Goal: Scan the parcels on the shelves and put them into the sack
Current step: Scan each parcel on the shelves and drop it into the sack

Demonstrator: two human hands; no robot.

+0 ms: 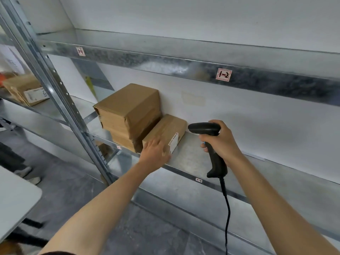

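On the metal shelf (191,159): small brown parcel (166,130), lying flat, right up against a stack of bigger brown parcels (128,109) on its left. White label on its right side. L hand (155,153) laid flat on the parcel's near end, fingers mostly straight, a bit blurry, not wrapped round it. R hand (222,142) curled tight round the grip of a black barcode scanner (204,128), scanner head pointing left at the parcel, near but apart. Black cable (227,208) hanging down from the grip. "1-2" tag (223,74) on the shelf edge above.
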